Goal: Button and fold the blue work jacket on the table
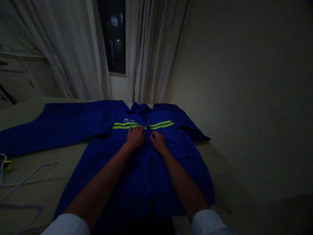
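Observation:
A blue work jacket (117, 156) with yellow-green and grey chest stripes lies spread front side up, its collar away from me. A small white print (128, 120) marks the chest above the left-hand stripe. My left hand (136, 137) bears on the front just below this stripe, fingers curled against the cloth by the front opening. Right across the opening, my right hand (158, 142) is closed in a pinch on the front edge. Dim light hides the exact finger contact and any fastener there.
The jacket covers much of a pale table (61, 166). A light cable (29, 179) loops over its left side, near a yellow object (7, 166). Curtains (156, 49) hang around a dark window (112, 39) behind, and a plain wall (244, 81) stands to the right.

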`<state>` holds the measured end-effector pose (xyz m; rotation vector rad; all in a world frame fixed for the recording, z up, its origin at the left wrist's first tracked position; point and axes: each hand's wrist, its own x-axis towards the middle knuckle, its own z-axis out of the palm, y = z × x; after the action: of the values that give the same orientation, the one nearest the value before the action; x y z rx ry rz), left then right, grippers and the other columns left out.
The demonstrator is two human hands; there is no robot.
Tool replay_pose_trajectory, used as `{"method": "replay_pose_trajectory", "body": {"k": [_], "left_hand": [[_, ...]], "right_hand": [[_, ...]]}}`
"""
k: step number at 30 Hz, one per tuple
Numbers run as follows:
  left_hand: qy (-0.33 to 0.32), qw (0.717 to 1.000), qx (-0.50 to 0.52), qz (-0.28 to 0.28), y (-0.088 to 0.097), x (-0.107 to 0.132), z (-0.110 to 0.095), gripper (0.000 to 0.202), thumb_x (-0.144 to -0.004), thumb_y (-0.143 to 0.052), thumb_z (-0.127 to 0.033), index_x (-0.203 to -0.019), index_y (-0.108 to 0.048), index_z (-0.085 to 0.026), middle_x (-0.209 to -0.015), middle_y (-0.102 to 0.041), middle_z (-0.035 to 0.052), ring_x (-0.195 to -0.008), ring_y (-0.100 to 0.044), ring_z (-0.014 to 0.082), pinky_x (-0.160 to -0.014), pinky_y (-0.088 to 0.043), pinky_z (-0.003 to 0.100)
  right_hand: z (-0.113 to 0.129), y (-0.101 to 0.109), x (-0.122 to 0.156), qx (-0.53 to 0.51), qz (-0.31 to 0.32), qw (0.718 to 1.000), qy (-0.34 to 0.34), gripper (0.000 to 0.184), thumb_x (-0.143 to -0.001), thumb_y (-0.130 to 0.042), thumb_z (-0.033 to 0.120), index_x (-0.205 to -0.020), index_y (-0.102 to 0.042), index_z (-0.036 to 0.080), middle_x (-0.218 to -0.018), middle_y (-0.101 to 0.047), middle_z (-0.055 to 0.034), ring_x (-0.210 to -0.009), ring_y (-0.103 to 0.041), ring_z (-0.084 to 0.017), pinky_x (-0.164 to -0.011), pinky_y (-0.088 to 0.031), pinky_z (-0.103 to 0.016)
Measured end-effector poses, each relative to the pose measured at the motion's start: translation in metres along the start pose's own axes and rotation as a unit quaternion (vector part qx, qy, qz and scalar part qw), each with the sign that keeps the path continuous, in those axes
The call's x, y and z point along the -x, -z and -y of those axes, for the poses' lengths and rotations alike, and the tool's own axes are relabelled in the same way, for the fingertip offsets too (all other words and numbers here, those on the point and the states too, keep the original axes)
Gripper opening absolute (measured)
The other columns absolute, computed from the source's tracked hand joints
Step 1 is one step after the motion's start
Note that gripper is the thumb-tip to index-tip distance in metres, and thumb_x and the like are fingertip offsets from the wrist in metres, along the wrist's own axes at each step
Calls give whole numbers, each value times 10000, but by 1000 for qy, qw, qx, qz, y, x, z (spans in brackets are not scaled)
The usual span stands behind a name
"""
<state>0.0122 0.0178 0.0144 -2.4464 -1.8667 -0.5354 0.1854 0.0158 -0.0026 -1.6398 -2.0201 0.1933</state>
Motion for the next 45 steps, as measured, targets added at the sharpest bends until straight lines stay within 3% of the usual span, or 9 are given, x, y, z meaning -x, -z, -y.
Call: {"method": "replay_pose_trajectory", "body": {"k": [3, 6, 19, 24, 29, 33, 39, 42, 45], "left_hand": [[-94, 993, 72, -25, -17, 2, -7, 392, -1075, -351, -313, -1277, -680, -246, -1295, -737, 94, -1256, -633, 242, -1220, -305, 454], [-99, 992, 79, -21, -23, 5, 0, 345, -1065, -410, -355, -1186, -714, -243, -1130, -755, 90, -1113, -659, 272, -1075, -416, 447], [-138, 989, 48, -40, -6, 17, 0, 312, -1015, -429, -207, -1083, -730, -244, -1060, -678, 117, -1116, -568, 299, -1016, -355, 483], [-99, 993, 31, -50, -9, 17, -3, 314, -1012, -434, -195, -1147, -711, -258, -1111, -668, 114, -1137, -563, 302, -992, -363, 483], [-39, 997, 70, 1, -18, 13, -1, 347, -963, -480, -164, -1179, -714, -301, -1146, -651, 106, -1144, -566, 316, -930, -391, 475], [-18, 992, 124, 24, -24, 7, 6, 453, -935, -467, -127, -1249, -724, -329, -1144, -642, 98, -1125, -592, 310, -928, -400, 471], [-11, 986, 166, 29, -30, 5, 7, 425, -992, -432, -183, -1264, -723, -330, -1136, -654, 87, -1142, -614, 295, -956, -414, 457], [13, 988, 156, 9, -26, 10, 4, 462, -1022, -403, -211, -1420, -616, -306, -1246, -652, 112, -1201, -591, 308, -992, -413, 480], [2, 991, 124, -41, -20, 15, 1, 528, -986, -443, -166, -1488, -558, -282, -1405, -605, 144, -1278, -534, 339, -1030, -401, 510]], "right_hand": [[-7, -3, -2, -49, -34, 998, 7, 198, -985, -505, 199, -982, -703, 179, -1015, -753, -77, -969, -687, -196, -889, -479, -279], [-6, -2, 0, -38, -48, 998, -2, 182, -984, -520, 219, -973, -698, 185, -1003, -746, -72, -956, -686, -199, -885, -483, -285], [24, 9, 7, 131, -29, 991, -11, 170, -996, -532, 250, -1063, -686, 219, -1109, -690, -104, -996, -650, -248, -821, -483, -317], [17, 9, 6, 127, 12, 992, 20, 173, -976, -539, 247, -1055, -690, 215, -1098, -673, -88, -970, -642, -239, -813, -473, -310], [7, 5, 4, 82, 42, 993, 78, 156, -962, -569, 222, -1038, -702, 194, -1083, -695, -74, -991, -644, -212, -867, -470, -285], [6, 4, 4, 70, 34, 995, 54, 164, -985, -589, 274, -1012, -725, 189, -1064, -723, -81, -992, -661, -211, -895, -476, -292], [10, 5, 5, 104, -24, 994, -19, 187, -993, -548, 283, -1048, -701, 191, -1116, -691, -110, -970, -653, -227, -853, -483, -298], [7, 14, 3, 76, -89, 990, -72, 195, -959, -541, 218, -1106, -663, 180, -1169, -657, -122, -1036, -634, -244, -891, -492, -320], [9, 27, 14, 53, -114, 992, -25, 235, -905, -574, 160, -1127, -645, 194, -1227, -611, -125, -1139, -597, -252, -978, -480, -347]]}}
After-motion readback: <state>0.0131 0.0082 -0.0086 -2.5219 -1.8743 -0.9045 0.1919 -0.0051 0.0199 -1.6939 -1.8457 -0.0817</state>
